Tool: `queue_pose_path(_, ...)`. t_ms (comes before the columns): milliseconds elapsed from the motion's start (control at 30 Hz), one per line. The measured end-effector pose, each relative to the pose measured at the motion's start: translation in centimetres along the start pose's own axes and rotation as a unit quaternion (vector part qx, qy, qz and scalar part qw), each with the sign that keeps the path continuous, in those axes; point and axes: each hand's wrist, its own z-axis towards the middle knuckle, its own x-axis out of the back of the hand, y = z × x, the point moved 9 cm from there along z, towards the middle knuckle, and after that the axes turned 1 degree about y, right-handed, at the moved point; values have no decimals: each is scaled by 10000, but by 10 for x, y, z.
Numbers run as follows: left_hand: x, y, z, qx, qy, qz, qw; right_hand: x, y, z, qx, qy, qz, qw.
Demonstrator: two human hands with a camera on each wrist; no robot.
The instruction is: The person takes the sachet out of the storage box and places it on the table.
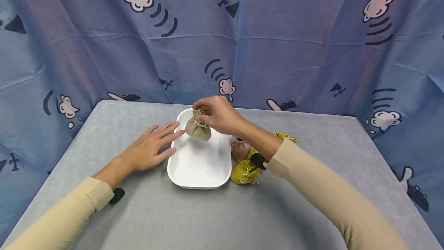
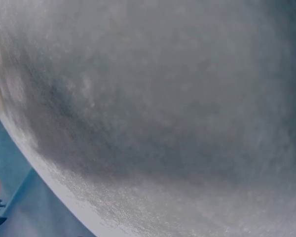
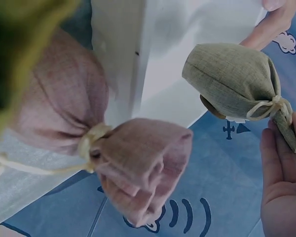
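Observation:
My right hand pinches the gathered neck of a small grey-green cloth drawstring pouch, which hangs over the far part of a white rectangular tray. In the right wrist view the pouch shows a pale cord tied round its neck, with the fingers at its gathered end. At the tray's left rim my left hand lies with fingers spread and fairly straight, fingertips right at the edge. The left wrist view shows mostly grey tabletop.
Right beside the tray lie a dusky pink pouch and a mustard-yellow pouch, both partly behind the right forearm. More yellow cloth shows beyond that arm. A blue patterned curtain hangs behind the grey table.

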Motion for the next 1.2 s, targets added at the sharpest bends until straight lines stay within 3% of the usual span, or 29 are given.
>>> queue_pose_path(367,-1,0,1,-54,38,-22,10000,21,3,-21,53,356,756,9965)
queue_pose_path(600,-1,-1,-1,-39,45,-44,10000,46,-4,-37,352,595,675,9953)
queue_pose_path(833,0,1,0,-69,73,-74,9999,68,-6,-60,382,617,585,9956)
queue_pose_path(1200,-2,0,0,2,-27,-105,9999,91,-3,-95,569,1246,488,9894)
